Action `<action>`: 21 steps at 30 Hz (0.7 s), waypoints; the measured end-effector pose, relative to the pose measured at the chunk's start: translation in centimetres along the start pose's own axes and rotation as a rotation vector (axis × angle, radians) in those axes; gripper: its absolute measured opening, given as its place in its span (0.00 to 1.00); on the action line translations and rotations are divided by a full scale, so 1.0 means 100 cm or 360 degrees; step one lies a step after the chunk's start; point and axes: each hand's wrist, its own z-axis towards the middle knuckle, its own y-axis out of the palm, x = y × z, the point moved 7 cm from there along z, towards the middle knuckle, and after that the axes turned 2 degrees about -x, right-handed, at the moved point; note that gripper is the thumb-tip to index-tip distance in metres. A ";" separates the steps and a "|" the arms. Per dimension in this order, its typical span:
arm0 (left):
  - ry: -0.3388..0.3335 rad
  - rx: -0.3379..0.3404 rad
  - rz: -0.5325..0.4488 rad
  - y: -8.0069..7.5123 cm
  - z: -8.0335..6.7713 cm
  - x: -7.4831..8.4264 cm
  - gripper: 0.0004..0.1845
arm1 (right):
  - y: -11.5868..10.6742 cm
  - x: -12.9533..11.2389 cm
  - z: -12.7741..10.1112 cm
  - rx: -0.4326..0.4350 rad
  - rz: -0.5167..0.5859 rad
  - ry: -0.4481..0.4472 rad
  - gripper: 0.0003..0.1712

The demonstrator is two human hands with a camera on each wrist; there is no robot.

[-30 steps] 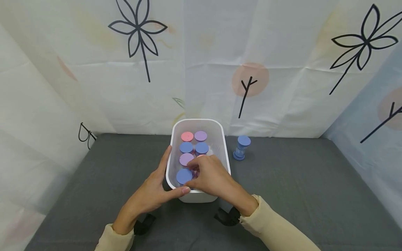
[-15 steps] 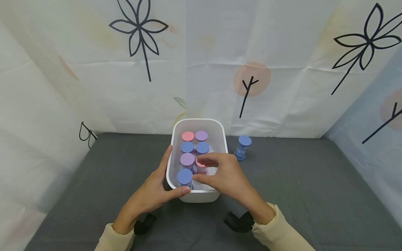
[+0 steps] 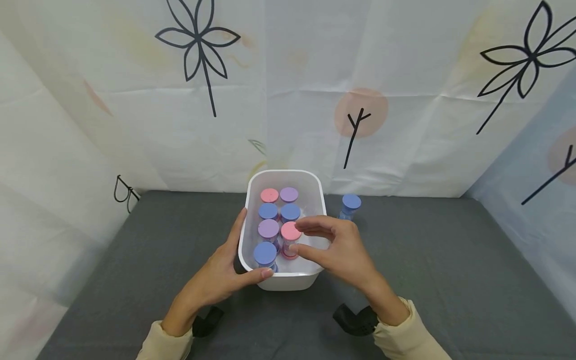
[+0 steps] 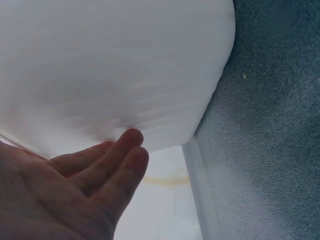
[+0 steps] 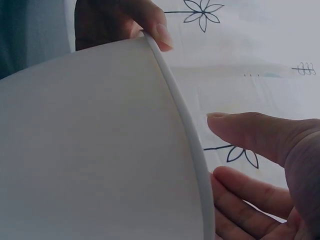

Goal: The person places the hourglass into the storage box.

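Note:
A white plastic bin (image 3: pixel 287 283) stands in front of me, holding several small sand timers with pink, purple and blue caps, set upright in two columns. My left hand (image 3: pixel 218 275) holds the bin at its near left corner. Its thumb lies over the near rim, and its fingers (image 4: pixel 112 172) stretch along the outer wall in the left wrist view. Over the bin's right side is my right hand (image 3: pixel 344 250), thumb and fingers spread apart with nothing between them. Just left of its fingertips stands a pink sand timer (image 3: pixel 290 231), the nearest in the right column.
A single blue sand timer (image 3: pixel 351 202) stands on the grey tabletop (image 3: pixel 432 260) right of the bin, partly hidden by my right hand. A white patterned cloth (image 3: pixel 297 65) hangs behind the table. The nearest timer in the left column is a blue one (image 3: pixel 265 253).
My right hand has let go of the pink sand timer, opened its fingers and drawn back to the right. That timer now shows upright in the bin. The left hand has stayed put.

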 end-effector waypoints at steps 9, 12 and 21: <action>0.0018 0.0006 0.0011 -0.001 0.000 0.003 0.65 | -0.033 -0.002 0.003 0.0163 0.0057 -0.0129 0.22; 0.0017 0.0010 0.0013 -0.002 0.001 0.003 0.65 | -0.050 0.002 0.004 0.0298 0.0131 -0.0134 0.22; -0.0040 0.0016 0.0002 -0.001 0.000 -0.001 0.65 | -0.097 0.028 0.004 0.0803 0.0325 -0.0136 0.21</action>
